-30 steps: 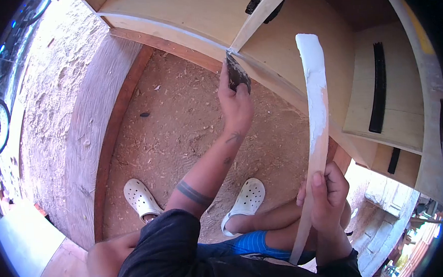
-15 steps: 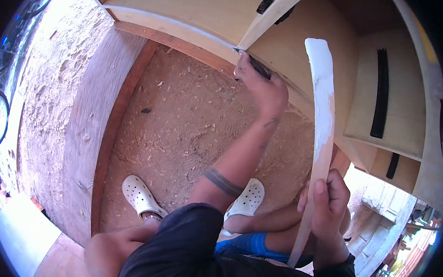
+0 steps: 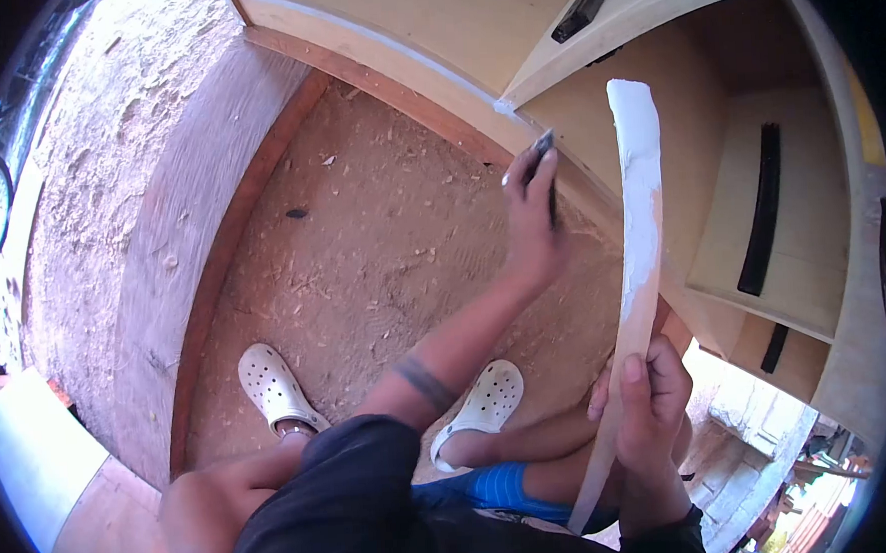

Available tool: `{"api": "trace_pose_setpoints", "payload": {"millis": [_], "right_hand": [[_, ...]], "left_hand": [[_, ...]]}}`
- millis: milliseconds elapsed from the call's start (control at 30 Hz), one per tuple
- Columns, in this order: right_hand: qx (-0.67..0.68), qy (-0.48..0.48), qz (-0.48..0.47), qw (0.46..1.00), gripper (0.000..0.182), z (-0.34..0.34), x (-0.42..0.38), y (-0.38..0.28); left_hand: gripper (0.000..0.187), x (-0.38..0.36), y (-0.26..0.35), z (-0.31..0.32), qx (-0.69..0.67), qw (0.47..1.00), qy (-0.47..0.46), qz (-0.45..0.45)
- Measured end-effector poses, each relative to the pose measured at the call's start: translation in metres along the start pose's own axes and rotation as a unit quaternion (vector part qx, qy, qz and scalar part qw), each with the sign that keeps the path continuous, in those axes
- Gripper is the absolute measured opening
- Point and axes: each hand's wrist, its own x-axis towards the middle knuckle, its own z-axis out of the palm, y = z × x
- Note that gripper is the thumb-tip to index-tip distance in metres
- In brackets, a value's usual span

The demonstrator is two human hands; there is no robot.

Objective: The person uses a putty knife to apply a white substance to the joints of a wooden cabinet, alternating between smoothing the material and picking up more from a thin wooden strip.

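My left hand (image 3: 532, 222) is closed around a small putty knife (image 3: 544, 143). Its dark handle is mostly covered by the fingers, and its tip points up, just short of the cabinet's front edge. In my right hand (image 3: 658, 400) a long, thin wooden strip (image 3: 637, 301) stands nearly upright, gripped near its lower part. White putty (image 3: 640, 166) coats the upper half of that strip. The pale wooden cabinet (image 3: 557, 155) stretches across the top and right, with a whitish smear (image 3: 503, 106) at the joint where its frame pieces meet.
Black strips (image 3: 760, 210) are fixed inside the cabinet's compartments. A reddish-brown wooden base rail (image 3: 393, 94) runs below its front, joining a weathered curved board (image 3: 175, 230) on the left. My feet in white clogs (image 3: 271, 386) rest on the dirt ground (image 3: 360, 231).
My left hand has drawn the putty knife back from the frame joint, moving slightly right and down. My right hand and the strip have barely moved. The view has shifted a little.
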Motion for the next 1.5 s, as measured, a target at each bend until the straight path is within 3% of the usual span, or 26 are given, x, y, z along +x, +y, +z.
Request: {"api": "trace_pose_setpoints", "payload": {"millis": [167,300,500,700,1200,1400,1500], "right_hand": [[-0.016,0.004,0.001,1.0,0.025,-0.001,-0.004,-0.004],[0.0,0.009,0.007,1.0,0.025,0.001,-0.004,-0.004],[0.004,0.012,-0.007,1.0,0.025,-0.002,-0.005,-0.002],[-0.013,0.022,0.005,1.0,0.024,-0.004,-0.007,-0.003],[-0.018,0.016,-0.02,1.0,0.023,-0.001,-0.006,0.0],[-0.018,0.02,-0.009,1.0,0.024,-0.001,-0.006,-0.001],[-0.024,0.018,-0.011,0.999,0.024,-0.001,-0.006,-0.001]], "left_hand": [[0.068,0.013,-0.036,-0.062,-0.026,0.999,0.018,-0.029],[0.065,0.035,-0.05,-0.067,-0.06,0.998,-0.013,0.013],[0.064,0.045,-0.052,-0.06,-0.097,0.995,-0.019,0.005],[0.055,0.044,-0.039,-0.057,-0.187,0.974,-0.018,-0.128],[0.053,0.049,-0.02,-0.058,-0.281,0.929,-0.006,-0.24],[0.054,0.05,-0.018,-0.055,-0.283,0.932,0.011,-0.225],[0.053,0.051,-0.013,-0.058,-0.284,0.922,-0.008,-0.263]]}}
